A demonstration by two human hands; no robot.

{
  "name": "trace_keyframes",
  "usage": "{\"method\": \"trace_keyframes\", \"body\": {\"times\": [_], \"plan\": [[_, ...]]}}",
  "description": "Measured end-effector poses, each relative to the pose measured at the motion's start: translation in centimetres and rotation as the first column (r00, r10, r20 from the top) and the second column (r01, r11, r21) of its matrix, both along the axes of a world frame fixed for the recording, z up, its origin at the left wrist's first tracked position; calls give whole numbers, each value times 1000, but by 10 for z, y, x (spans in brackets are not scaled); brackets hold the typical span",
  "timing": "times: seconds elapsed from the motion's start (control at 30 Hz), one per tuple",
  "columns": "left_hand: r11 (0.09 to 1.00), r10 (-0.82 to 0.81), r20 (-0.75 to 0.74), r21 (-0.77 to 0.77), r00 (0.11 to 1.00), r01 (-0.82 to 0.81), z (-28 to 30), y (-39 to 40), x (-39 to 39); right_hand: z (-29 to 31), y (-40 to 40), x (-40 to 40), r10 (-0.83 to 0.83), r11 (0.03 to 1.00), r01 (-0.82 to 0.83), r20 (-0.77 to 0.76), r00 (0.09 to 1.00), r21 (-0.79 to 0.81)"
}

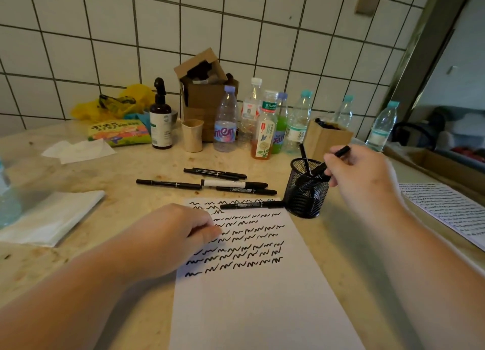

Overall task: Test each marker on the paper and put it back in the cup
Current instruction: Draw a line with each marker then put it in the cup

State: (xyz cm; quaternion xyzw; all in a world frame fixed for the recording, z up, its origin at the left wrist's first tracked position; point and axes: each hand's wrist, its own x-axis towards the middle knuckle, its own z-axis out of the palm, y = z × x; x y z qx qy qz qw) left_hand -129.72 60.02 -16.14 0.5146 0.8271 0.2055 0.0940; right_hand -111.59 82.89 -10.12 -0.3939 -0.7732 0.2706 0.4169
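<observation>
Right hand (367, 176) holds one black marker (332, 163) in a closed grip, fingers curled round it, its lower end at the rim of the black mesh cup (307, 189). Other markers stand inside the cup. Left hand (170, 234) rests on the white paper (252, 297) with fingers curled, holding nothing visible. The paper lies on the worktop (118, 171), with rows of black squiggles. One marker (252, 205) lies across its top edge, touching the cup; five loose markers (210, 181) lie just behind.
</observation>
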Motion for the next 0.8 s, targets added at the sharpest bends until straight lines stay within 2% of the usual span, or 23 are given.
{"method": "trace_keyframes", "body": {"times": [0.1,0.2,0.27,0.33,0.4,0.47,0.6,0.8], "plan": [[1000,2,-20,-6,1000,-2,-2,0,-2,3,-6,-4,-1,1000,4,-125,992,19],[1000,13,-21,-5,1000,-13,-3,1,-3,2,-22,-6,59,987,-26,-202,978,161],[999,39,-8,-10,999,-39,-3,2,-3,-3,-32,-13,153,969,-130,-96,984,208],[998,52,3,-25,999,-52,-3,4,-3,-12,-36,-25,224,947,-255,166,960,196],[997,61,17,-43,998,-61,-2,4,-4,-24,-35,-41,240,931,-328,405,882,162],[997,64,31,-55,998,-62,0,3,-3,-37,-31,-55,227,924,-355,539,811,145],[996,54,-4,-66,999,-55,3,3,-2,-54,-20,-73,152,924,-352,698,700,151],[997,45,-17,-67,999,-46,3,2,-1,-58,-18,-78,148,906,-401,783,605,139]]}}
